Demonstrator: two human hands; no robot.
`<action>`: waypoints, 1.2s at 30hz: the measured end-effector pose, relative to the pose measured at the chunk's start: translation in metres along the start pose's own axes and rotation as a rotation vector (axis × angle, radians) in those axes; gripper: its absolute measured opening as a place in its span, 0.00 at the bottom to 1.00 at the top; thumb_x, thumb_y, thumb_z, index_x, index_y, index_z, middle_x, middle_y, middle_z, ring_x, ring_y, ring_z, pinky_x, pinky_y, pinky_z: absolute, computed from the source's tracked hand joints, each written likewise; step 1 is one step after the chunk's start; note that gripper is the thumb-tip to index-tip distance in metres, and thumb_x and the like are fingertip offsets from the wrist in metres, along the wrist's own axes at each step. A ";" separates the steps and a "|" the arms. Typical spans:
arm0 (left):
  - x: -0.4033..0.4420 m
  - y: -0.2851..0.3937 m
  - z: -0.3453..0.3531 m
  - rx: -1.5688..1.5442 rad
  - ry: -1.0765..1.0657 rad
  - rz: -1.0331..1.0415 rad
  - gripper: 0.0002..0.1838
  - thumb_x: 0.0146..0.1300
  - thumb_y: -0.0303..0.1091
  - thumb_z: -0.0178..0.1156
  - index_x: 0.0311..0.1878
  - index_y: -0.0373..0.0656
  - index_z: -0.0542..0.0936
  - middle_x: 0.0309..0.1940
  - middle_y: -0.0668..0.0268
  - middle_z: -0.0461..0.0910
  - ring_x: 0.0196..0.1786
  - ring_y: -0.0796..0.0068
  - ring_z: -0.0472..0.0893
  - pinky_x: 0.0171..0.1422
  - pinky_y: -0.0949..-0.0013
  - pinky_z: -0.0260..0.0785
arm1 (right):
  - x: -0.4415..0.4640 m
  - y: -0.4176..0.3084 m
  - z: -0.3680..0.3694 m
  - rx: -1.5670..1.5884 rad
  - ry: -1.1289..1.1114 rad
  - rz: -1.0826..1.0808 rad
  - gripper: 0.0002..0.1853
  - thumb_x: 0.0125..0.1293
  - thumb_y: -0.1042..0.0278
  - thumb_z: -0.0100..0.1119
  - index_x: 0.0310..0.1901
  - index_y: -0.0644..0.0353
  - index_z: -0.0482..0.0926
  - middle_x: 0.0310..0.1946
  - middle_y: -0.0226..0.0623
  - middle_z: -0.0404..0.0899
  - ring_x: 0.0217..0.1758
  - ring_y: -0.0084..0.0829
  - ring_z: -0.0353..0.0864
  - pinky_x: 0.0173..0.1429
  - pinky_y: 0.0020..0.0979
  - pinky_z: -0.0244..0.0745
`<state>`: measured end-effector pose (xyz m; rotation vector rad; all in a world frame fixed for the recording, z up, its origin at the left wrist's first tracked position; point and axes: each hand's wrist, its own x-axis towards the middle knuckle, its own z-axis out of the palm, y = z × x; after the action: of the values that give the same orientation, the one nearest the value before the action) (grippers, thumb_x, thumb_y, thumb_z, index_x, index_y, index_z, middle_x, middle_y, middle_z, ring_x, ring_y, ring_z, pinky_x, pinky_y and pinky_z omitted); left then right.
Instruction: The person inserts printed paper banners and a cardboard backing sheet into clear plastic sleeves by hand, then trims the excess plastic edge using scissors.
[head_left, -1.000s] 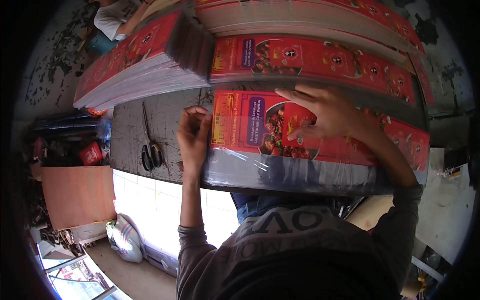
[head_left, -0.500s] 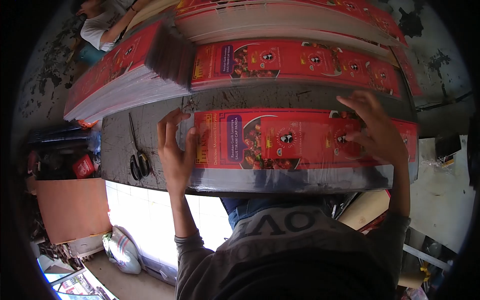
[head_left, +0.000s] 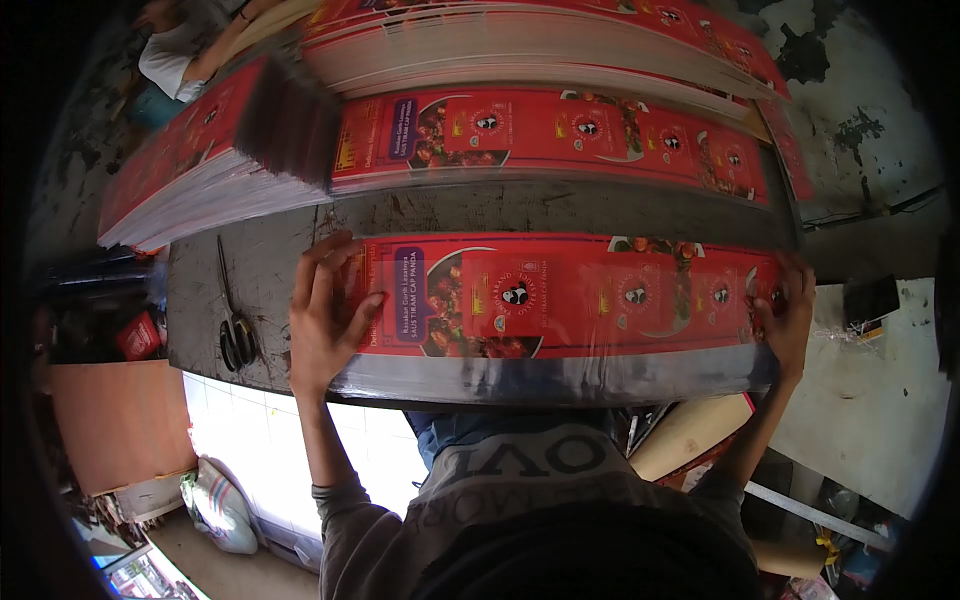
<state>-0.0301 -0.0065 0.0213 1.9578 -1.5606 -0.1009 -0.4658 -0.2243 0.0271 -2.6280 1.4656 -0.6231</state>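
A long red printed sheet (head_left: 575, 300) lies on top of a stack wrapped in clear plastic, close to the person's body. At its left end is my left hand (head_left: 330, 310), its fingers over the far corner and its thumb on the printed face. My right hand (head_left: 787, 315) is at the right end, thumb on the print and fingers along the end edge. Both hands are curved with thumb and fingers apart, one at each end of the red sheet. The stack's near side shows shiny plastic.
Behind lies another row of red printed sheets (head_left: 540, 135), with taller stacks beyond. A fanned stack (head_left: 190, 165) stands at the left. Black-handled scissors (head_left: 238, 342) rest on the dark table (head_left: 275, 262). Another person (head_left: 168, 55) is at the upper left.
My right hand has moved right along the sheet to its end. My left hand has closed in on the left end. The camera view has shifted, moving the table leftward in the picture.
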 end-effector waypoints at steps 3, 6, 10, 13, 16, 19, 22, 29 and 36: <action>-0.001 -0.002 0.002 0.015 0.007 0.036 0.24 0.50 0.33 0.60 0.51 0.39 0.69 0.53 0.57 0.67 0.55 0.55 0.70 0.55 0.56 0.68 | 0.002 0.004 0.004 0.017 0.013 -0.026 0.33 0.39 0.68 0.63 0.54 0.57 0.67 0.50 0.43 0.65 0.54 0.44 0.63 0.56 0.39 0.61; 0.001 -0.003 0.003 0.022 0.021 0.031 0.24 0.49 0.34 0.61 0.51 0.39 0.69 0.52 0.57 0.68 0.55 0.56 0.70 0.55 0.55 0.67 | 0.002 0.008 0.005 0.002 0.031 -0.039 0.34 0.39 0.66 0.64 0.53 0.58 0.66 0.50 0.43 0.65 0.54 0.44 0.63 0.56 0.39 0.59; -0.001 -0.008 0.007 0.078 0.067 0.033 0.26 0.44 0.33 0.65 0.49 0.41 0.71 0.50 0.60 0.70 0.52 0.62 0.71 0.55 0.62 0.60 | 0.002 0.009 0.004 0.017 0.010 0.006 0.33 0.38 0.63 0.65 0.51 0.60 0.67 0.48 0.42 0.66 0.51 0.43 0.64 0.55 0.37 0.57; -0.001 -0.007 0.006 0.097 0.085 0.048 0.26 0.43 0.33 0.66 0.48 0.42 0.71 0.49 0.61 0.71 0.51 0.64 0.72 0.54 0.64 0.58 | 0.002 0.005 0.005 0.034 0.059 0.023 0.33 0.38 0.63 0.66 0.49 0.60 0.67 0.45 0.41 0.67 0.50 0.42 0.64 0.53 0.36 0.57; 0.001 -0.004 0.005 0.131 0.090 0.075 0.25 0.42 0.32 0.66 0.47 0.42 0.72 0.46 0.62 0.72 0.49 0.65 0.72 0.51 0.64 0.58 | -0.001 0.011 0.007 -0.016 0.079 0.036 0.32 0.36 0.62 0.67 0.47 0.60 0.67 0.41 0.41 0.67 0.46 0.41 0.64 0.52 0.37 0.56; 0.003 -0.003 0.005 0.138 0.082 0.070 0.25 0.41 0.33 0.66 0.46 0.44 0.73 0.44 0.63 0.72 0.46 0.66 0.71 0.49 0.65 0.59 | 0.000 0.010 0.006 -0.033 0.078 0.012 0.29 0.36 0.61 0.67 0.42 0.60 0.67 0.36 0.40 0.66 0.41 0.40 0.63 0.49 0.37 0.56; 0.003 -0.002 0.005 0.146 0.084 0.048 0.24 0.40 0.35 0.67 0.45 0.45 0.74 0.42 0.65 0.71 0.44 0.66 0.71 0.48 0.65 0.59 | 0.002 0.007 0.005 -0.026 0.086 -0.053 0.27 0.35 0.61 0.67 0.38 0.61 0.66 0.33 0.38 0.65 0.38 0.39 0.62 0.45 0.36 0.55; 0.003 -0.002 0.004 0.142 0.063 0.040 0.23 0.35 0.42 0.70 0.38 0.45 0.78 0.36 0.66 0.68 0.39 0.67 0.69 0.45 0.63 0.60 | 0.001 0.006 0.004 -0.060 0.088 -0.067 0.25 0.36 0.58 0.67 0.33 0.61 0.66 0.28 0.37 0.64 0.34 0.38 0.62 0.43 0.36 0.56; 0.008 -0.007 0.005 0.134 0.041 0.098 0.23 0.33 0.41 0.71 0.36 0.45 0.78 0.33 0.68 0.68 0.37 0.70 0.68 0.44 0.64 0.61 | 0.000 0.009 0.004 -0.007 0.072 -0.015 0.26 0.35 0.57 0.68 0.30 0.62 0.65 0.27 0.37 0.63 0.32 0.39 0.61 0.39 0.35 0.58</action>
<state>-0.0237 -0.0152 0.0166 1.9673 -1.6712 0.0852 -0.4713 -0.2292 0.0213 -2.6510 1.4703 -0.7222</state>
